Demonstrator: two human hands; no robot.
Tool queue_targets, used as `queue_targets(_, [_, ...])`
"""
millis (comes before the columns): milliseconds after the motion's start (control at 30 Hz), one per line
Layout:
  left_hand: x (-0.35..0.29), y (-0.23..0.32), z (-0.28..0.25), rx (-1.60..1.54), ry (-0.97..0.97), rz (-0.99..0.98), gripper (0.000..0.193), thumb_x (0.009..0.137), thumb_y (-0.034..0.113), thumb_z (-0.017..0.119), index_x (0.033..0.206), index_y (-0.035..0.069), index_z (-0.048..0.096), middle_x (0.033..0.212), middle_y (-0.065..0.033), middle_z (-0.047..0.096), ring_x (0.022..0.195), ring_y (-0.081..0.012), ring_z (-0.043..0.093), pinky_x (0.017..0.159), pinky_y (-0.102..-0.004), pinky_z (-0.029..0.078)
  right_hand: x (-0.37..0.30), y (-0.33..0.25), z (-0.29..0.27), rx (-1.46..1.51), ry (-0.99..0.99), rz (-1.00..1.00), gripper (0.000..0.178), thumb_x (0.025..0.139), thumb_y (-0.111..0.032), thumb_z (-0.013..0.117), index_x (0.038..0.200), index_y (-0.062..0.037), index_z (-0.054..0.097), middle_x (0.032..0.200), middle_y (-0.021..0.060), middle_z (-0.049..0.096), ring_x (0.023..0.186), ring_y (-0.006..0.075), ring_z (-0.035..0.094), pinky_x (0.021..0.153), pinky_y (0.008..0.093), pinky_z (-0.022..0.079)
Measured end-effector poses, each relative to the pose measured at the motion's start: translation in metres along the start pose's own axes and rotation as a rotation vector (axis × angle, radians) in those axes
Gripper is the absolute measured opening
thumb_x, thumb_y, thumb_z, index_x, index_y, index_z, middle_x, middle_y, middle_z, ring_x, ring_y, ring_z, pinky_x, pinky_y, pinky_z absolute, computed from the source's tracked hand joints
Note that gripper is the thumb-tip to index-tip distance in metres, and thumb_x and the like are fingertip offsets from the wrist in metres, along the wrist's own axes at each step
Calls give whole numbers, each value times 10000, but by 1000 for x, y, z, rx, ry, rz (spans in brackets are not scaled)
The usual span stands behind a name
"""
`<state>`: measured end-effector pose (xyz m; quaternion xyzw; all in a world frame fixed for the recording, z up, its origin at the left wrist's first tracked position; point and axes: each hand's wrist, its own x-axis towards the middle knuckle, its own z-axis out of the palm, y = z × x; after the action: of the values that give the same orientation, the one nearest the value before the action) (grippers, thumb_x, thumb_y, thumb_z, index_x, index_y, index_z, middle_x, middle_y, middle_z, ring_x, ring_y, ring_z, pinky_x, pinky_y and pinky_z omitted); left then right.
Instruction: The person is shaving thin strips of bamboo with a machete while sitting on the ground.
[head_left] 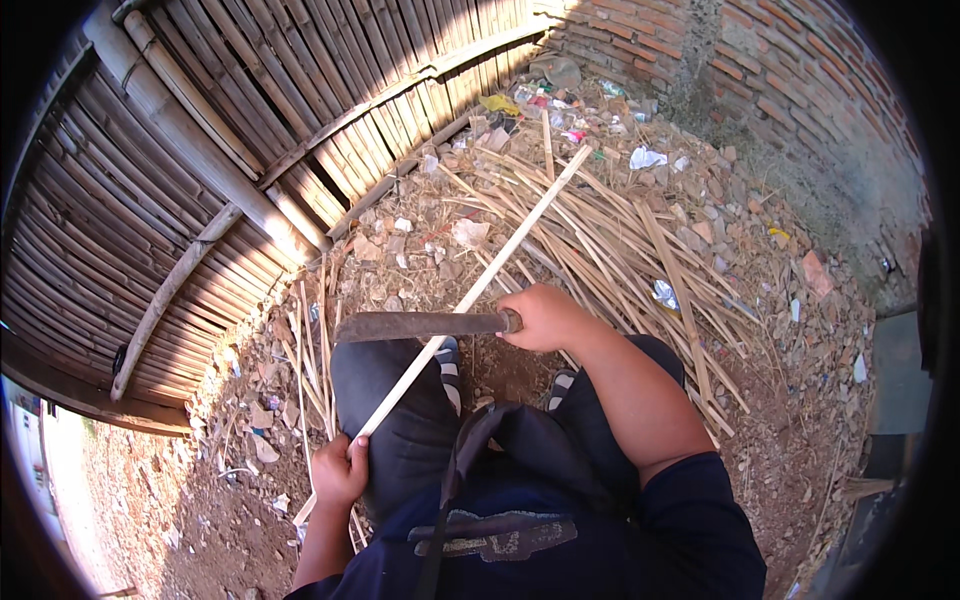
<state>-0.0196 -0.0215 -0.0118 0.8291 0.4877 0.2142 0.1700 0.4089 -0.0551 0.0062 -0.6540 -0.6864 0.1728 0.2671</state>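
Observation:
My right hand [543, 316] is closed round the handle of a machete [415, 326], whose dark, worn blade points left above my knee. A long pale bamboo strip [520, 233] slants from lower left to upper right, and the blade crosses over it. Whether the edge touches the strip I cannot tell. Near the strip's lower end, my left hand [341, 468] grips it with the thumb on top. The strip's far end lies over a heap of similar bamboo strips [610, 255] on the ground ahead.
More thin strips [312, 360] lie beside my left knee. A bamboo slat wall [170, 210] stands at the left, and a brick wall [800, 80] closes the far right. Rubble and litter, including a crumpled white scrap [648, 158], cover the dirt ground.

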Motion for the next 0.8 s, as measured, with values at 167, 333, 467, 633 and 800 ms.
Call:
queue_targets(167, [0, -1, 0, -3, -12, -16, 513, 972, 321, 682, 610, 37, 457, 532, -206, 505, 479, -426, 526, 480, -488, 393, -1, 0, 2, -17, 7, -5, 237, 787, -309, 803, 896, -118, 715, 681, 147, 651, 692, 381, 666, 632, 492, 497])
queue_targets(333, [-1, -4, 1, -15, -21, -17, 513, 973, 348, 685, 627, 37, 468, 544, -205, 515, 497, -425, 538, 495, -491, 402, -1, -2, 0, -99, 52, -84, 263, 755, -286, 805, 954, -137, 720, 711, 134, 672, 740, 373, 684, 662, 490, 513])
queue_targets(467, [-4, -8, 0, -9, -41, -33, 520, 975, 368, 684, 635, 36, 473, 546, -205, 516, 512, -429, 549, 503, -495, 407, 2, -17, -4, -88, -107, -20, 276, 744, -224, 762, 1000, -134, 714, 835, 145, 712, 849, 384, 699, 748, 508, 547])
queue_targets(633, [0, 4, -8, 5, -81, -65, 533, 972, 408, 682, 648, 32, 487, 564, -218, 539, 546, -452, 573, 523, -517, 423, 5, -10, -3, -100, -227, 19, 299, 747, -219, 753, 1033, -147, 707, 822, 144, 705, 837, 382, 696, 741, 507, 545])
queue_targets(800, [4, 20, -20, 116, -132, -106, 503, 964, 400, 686, 672, 28, 516, 615, -248, 586, 607, -480, 610, 567, -558, 447, -3, -20, 6, -240, 13, -11, 227, 729, -254, 772, 929, -164, 714, 734, 133, 684, 765, 370, 693, 677, 503, 526])
